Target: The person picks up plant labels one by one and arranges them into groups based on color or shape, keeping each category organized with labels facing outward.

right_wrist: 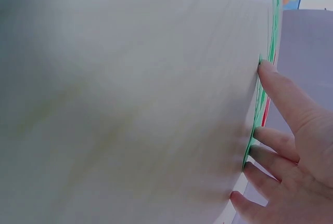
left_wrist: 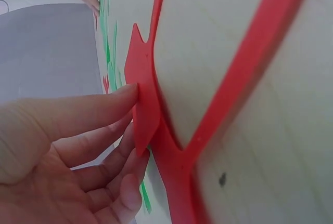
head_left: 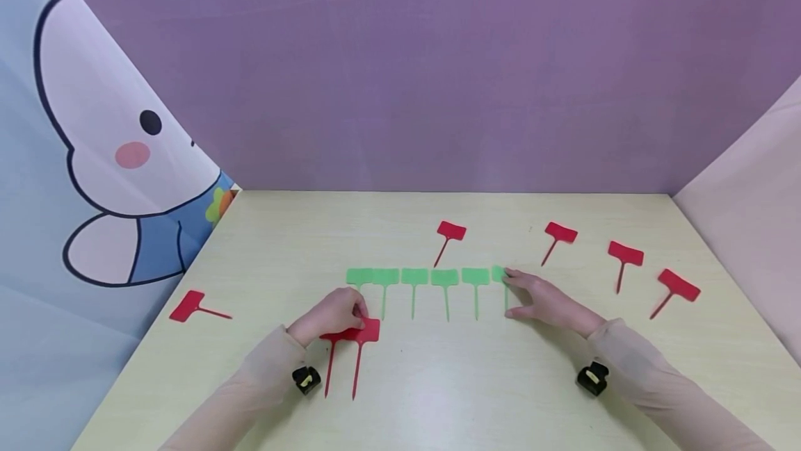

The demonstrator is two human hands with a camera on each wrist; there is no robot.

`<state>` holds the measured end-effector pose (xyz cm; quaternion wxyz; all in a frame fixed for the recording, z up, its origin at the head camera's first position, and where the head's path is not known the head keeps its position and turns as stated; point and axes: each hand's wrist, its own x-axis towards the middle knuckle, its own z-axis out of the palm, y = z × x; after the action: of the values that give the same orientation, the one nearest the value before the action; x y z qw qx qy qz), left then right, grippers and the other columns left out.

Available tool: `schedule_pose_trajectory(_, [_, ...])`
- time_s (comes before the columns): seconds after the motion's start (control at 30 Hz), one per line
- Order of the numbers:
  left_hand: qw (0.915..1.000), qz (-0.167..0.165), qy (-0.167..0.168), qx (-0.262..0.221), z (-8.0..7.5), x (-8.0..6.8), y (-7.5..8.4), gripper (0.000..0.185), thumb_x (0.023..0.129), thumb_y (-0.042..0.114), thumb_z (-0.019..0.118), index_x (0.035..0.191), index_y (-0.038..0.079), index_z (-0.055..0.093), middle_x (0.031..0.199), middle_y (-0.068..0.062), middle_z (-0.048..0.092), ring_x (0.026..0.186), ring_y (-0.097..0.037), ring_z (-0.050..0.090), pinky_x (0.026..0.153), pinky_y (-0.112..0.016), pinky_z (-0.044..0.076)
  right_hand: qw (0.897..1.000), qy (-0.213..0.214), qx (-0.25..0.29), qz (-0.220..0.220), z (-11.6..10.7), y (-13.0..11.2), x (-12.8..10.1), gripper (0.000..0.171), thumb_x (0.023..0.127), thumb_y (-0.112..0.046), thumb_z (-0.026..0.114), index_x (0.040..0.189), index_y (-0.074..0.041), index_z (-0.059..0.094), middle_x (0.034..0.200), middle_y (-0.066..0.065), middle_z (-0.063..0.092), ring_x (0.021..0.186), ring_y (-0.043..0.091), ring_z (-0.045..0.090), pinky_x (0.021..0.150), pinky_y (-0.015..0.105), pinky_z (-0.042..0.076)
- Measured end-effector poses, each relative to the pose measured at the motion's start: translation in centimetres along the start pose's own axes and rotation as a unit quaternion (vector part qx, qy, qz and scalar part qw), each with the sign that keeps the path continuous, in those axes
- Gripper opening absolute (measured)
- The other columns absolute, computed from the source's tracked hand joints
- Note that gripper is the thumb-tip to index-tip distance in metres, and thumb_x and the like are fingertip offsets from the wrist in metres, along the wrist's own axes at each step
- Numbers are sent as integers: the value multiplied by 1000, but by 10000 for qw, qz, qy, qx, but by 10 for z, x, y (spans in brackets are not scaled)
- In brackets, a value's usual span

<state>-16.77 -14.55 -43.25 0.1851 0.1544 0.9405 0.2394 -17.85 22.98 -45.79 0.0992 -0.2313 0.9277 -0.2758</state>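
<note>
My left hand (head_left: 332, 313) pinches the head of a red T-shaped plant label (head_left: 371, 330), thumb on top in the left wrist view. Its head overlaps a second red label (head_left: 336, 335) on the left; both stems point toward me. Beyond them, several green plant labels (head_left: 415, 276) lie side by side in a row, stems toward me. At the row's right end my right hand (head_left: 546, 301) touches the last green label (head_left: 497, 273), fingertips near its head and thumb by its stem. Part of that label's head is under the fingers.
One red label (head_left: 188, 306) lies at the far left. Another red label (head_left: 451, 231) is behind the row, and several more, including a red label (head_left: 678, 285), lie to the right. A purple cloth (head_left: 438, 76) stands behind the table (head_left: 450, 381); a printed cloth (head_left: 125, 228) hangs left.
</note>
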Motion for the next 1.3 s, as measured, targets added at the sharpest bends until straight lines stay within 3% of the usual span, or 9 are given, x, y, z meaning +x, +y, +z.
schedule_pose_trajectory(0.4, [9995,195,130,-223,0,-1,-1,9,75,2,67,77,9,63,70,2,51,67,-14,45,61,-26,42,10000,23,44,13,0,-1,-1,66,71,-25,73,124,6,46,133,23,38,123,41,31,96,49,31])
schedule_pose_trajectory(0.57, [9979,12,303,-573,-11,-3,-4,8,76,4,67,83,8,63,70,1,52,63,-14,47,57,-25,43,9999,13,92,73,-1,-2,-1,67,71,-24,73,124,6,45,133,23,38,123,40,31,96,49,32])
schedule_pose_trajectory(0.77, [9958,-275,482,-722,-29,-10,-20,10,79,10,65,88,7,62,75,-1,53,64,-15,47,53,-25,43,9999,15,110,83,-1,-3,-1,67,71,-23,73,125,6,45,133,23,38,123,41,31,97,49,31])
schedule_pose_trajectory(1.3, [9951,-473,839,-219,-74,-45,-71,19,84,16,60,97,2,62,86,-6,58,77,-19,50,62,-27,43,10000,6,47,85,-2,-5,-2,67,71,-26,73,124,5,46,133,22,38,123,40,31,96,50,31])
